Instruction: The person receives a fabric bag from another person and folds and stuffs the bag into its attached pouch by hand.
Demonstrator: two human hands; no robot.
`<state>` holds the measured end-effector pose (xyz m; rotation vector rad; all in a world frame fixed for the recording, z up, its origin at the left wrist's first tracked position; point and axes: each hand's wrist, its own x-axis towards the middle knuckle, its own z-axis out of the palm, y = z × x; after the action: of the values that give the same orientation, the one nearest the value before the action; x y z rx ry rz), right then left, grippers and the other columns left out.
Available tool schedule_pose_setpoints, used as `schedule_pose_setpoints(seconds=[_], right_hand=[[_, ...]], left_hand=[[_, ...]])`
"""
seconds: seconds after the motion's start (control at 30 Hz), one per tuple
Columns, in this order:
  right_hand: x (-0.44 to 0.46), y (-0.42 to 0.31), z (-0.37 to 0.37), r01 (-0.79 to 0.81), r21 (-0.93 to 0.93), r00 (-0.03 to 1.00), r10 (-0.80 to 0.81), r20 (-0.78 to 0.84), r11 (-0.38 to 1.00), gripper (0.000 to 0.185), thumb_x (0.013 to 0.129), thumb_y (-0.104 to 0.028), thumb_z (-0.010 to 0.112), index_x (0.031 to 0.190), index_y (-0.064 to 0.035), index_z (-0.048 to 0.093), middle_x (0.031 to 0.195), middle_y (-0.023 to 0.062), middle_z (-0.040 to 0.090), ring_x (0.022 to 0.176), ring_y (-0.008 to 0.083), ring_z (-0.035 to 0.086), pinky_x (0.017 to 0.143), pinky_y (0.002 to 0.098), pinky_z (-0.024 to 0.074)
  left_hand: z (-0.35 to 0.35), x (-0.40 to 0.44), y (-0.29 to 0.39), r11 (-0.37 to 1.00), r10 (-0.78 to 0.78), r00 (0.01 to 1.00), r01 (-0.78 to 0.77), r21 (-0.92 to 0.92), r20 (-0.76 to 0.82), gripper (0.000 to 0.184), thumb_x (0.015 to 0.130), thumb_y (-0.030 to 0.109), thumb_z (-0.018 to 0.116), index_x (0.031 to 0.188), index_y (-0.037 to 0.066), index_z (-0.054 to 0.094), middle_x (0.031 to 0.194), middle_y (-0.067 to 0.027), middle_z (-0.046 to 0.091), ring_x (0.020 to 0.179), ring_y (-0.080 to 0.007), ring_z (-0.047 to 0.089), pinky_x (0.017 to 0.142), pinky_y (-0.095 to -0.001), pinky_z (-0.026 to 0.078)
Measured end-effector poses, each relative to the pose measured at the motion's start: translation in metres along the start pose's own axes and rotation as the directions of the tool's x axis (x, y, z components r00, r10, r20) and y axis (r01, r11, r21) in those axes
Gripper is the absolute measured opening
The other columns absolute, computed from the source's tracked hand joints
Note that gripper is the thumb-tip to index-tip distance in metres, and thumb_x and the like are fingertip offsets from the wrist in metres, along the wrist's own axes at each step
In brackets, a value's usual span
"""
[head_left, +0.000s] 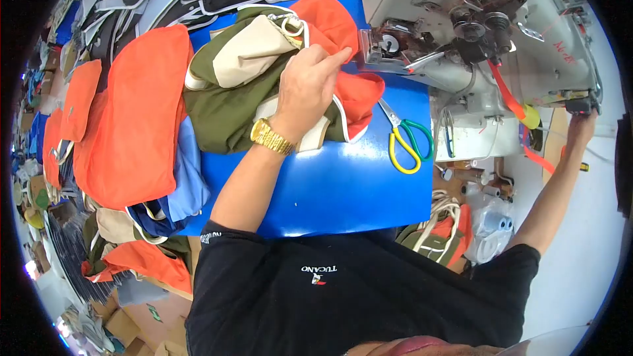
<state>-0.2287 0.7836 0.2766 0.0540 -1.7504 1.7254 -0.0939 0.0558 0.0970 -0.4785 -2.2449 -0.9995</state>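
Note:
My left hand (306, 89), with a gold watch at the wrist, lies on a bunched sewn piece of olive-green fabric (221, 115). Its fingers are curled on the cloth, the index finger reaching toward an orange section (326, 23). Cream panels (254, 56) and white binding show on the same piece. Over at the far right, my right hand (581, 125) is raised to a small black part (580, 106) at the end of the sewing machine (554, 59). The fingers of that hand are mostly hidden.
Scissors (402, 135) with yellow and green handles lie on the blue tabletop (330, 191). Orange fabric pieces (135, 118) are stacked at the left. Black pieces with pale edging (191, 3) lie behind. Orange webbing (506, 92) hangs at the machine. Below right are bags and cord (438, 224).

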Motion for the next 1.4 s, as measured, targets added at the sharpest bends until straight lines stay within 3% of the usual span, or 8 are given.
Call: schedule_pose_setpoints(seconds=[0.1,0.13,0.23,0.3,0.67,0.87,1.13,1.4], right_hand=[[0.037,-0.048,-0.012,0.307,-0.885,0.952,-0.102,0.290,0.349,0.057,0.109,-0.045,0.044,0.137,0.0016,0.059,0.115,0.0093,0.073,0.096,0.0289,0.070,0.092,0.0353,0.0491],[0.049,-0.074,0.011,-0.126,-0.776,0.965,0.257,0.048,0.618,0.060,0.109,-0.048,0.043,0.132,0.0040,0.064,0.115,0.0083,0.073,0.093,0.0271,0.069,0.092,0.0337,0.0487],[-0.006,-0.028,0.020,0.127,-0.766,0.991,-0.117,0.067,0.631,0.065,0.109,-0.055,0.040,0.128,0.0016,0.067,0.119,0.0120,0.071,0.104,0.0186,0.064,0.099,0.0320,0.0465],[-0.047,-0.021,0.061,-0.031,-0.082,0.990,0.020,-0.142,0.996,0.065,0.110,-0.052,0.040,0.144,0.0027,0.051,0.139,0.0161,0.061,0.126,0.0219,0.058,0.113,0.0396,0.0434],[-0.350,-0.052,0.187,-0.153,-0.216,0.971,0.187,0.147,0.964,0.048,0.101,-0.028,0.065,0.138,0.0011,0.059,0.113,0.0113,0.072,0.097,0.0175,0.070,0.091,0.0336,0.0556],[-0.510,-0.038,0.337,-0.502,-0.136,0.672,0.484,0.560,0.854,0.081,0.085,-0.021,0.086,0.149,0.0054,0.045,0.122,0.0147,0.064,0.090,0.0128,0.065,0.080,0.0264,0.0548],[-0.539,-0.114,0.391,0.147,-0.274,0.798,0.050,0.601,0.950,0.129,0.073,-0.036,0.092,0.158,0.0102,0.008,0.150,0.0373,0.038,0.137,0.0507,0.045,0.112,0.0507,0.0408],[-0.477,-0.138,0.369,0.237,0.009,0.831,-0.207,0.517,0.972,0.047,0.080,0.005,0.056,0.127,-0.0023,0.063,0.109,0.0233,0.072,0.102,0.0400,0.071,0.089,0.0409,0.0545]], left_hand=[[0.021,0.001,-0.018,0.995,0.004,1.000,-0.003,0.096,-0.015,0.030,0.085,0.002,0.064,0.111,0.009,0.076,0.083,-0.0089,0.059,0.077,-0.0294,0.059,0.070,-0.0429,0.046],[0.029,0.005,-0.025,0.992,0.000,1.000,0.001,0.127,-0.009,0.030,0.084,0.002,0.064,0.110,0.009,0.076,0.083,-0.0088,0.059,0.077,-0.0294,0.059,0.070,-0.0430,0.046],[0.036,0.007,-0.030,0.987,-0.018,0.999,0.012,0.163,0.037,0.029,0.083,0.004,0.064,0.109,0.010,0.077,0.083,-0.0086,0.059,0.080,-0.0283,0.061,0.071,-0.0427,0.046],[0.025,-0.007,-0.012,0.982,0.014,0.988,-0.043,0.183,0.156,0.029,0.082,0.006,0.064,0.108,0.010,0.077,0.082,-0.0082,0.058,0.080,-0.0276,0.061,0.070,-0.0424,0.045],[-0.076,0.014,0.005,0.866,0.305,0.897,-0.401,0.298,0.321,0.056,0.078,-0.008,0.056,0.130,0.008,0.066,0.135,-0.0176,0.062,0.128,-0.0410,0.056,0.108,-0.0500,0.046],[-0.046,0.033,-0.023,0.924,0.161,0.755,-0.342,0.171,0.636,0.029,0.080,-0.003,0.057,0.107,0.006,0.062,0.102,-0.0194,0.069,0.104,-0.0405,0.065,0.088,-0.0491,0.051],[-0.129,-0.005,0.111,0.939,0.011,0.955,-0.112,0.324,0.297,0.040,0.083,-0.007,0.054,0.119,0.009,0.054,0.092,-0.0201,0.071,0.084,-0.0450,0.067,0.070,-0.0542,0.050],[-0.200,-0.010,0.175,0.835,0.019,0.858,-0.296,0.464,0.513,0.016,0.084,0.012,0.068,0.100,0.006,0.069,0.089,-0.0166,0.070,0.084,-0.0396,0.068,0.073,-0.0481,0.053]])
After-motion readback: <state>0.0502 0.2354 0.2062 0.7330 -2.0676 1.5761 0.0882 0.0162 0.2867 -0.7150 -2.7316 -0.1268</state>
